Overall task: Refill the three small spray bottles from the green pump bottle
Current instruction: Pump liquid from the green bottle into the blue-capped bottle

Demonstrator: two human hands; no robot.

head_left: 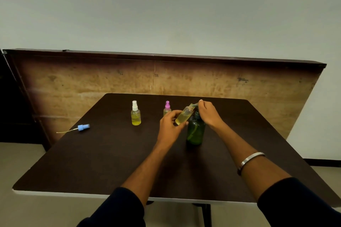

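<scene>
The green pump bottle [196, 132] stands on the dark table [114, 162]. My right hand [208, 114] rests on its pump head, fingers curled over the spout. My left hand [170, 121] grips an uncapped small bottle [184, 115] of yellow liquid, tilted with its open neck at the spout tip. Further left, a white-capped spray bottle [135, 114] stands upright with yellow liquid in it. A pink-capped spray bottle [167, 108] stands behind my left hand, partly hidden. The blue spray cap [83, 127] with its dip tube lies on the table's left side.
A wooden board [92, 79] leans upright against the wall behind the table. The table's near edge [73, 194] is pale. A metal bangle [251, 159] sits on my right forearm.
</scene>
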